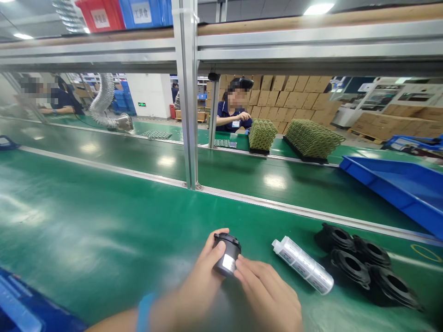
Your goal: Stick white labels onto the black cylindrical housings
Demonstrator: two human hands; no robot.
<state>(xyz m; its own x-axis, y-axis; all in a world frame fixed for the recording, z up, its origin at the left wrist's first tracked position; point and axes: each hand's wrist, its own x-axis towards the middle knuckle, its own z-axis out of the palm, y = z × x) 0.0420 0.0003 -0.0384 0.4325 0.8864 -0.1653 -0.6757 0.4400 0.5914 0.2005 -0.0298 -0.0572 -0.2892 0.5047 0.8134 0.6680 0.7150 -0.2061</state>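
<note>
A small black cylindrical housing with a flanged top and a white label on its side is held above the green bench. My left hand wraps round it from the left, thumb across the front. From the right, my right hand has its fingers pressed together against the label's right edge. Just right of my hands lies a roll of silvery-white labels. Beyond it stand several black flanged housings with round openings, clustered together.
An aluminium post rises from the rail behind my hands. Blue trays sit at right and lower left. A yellow ring lies far right. Across the line, a person works beside stacked green rings.
</note>
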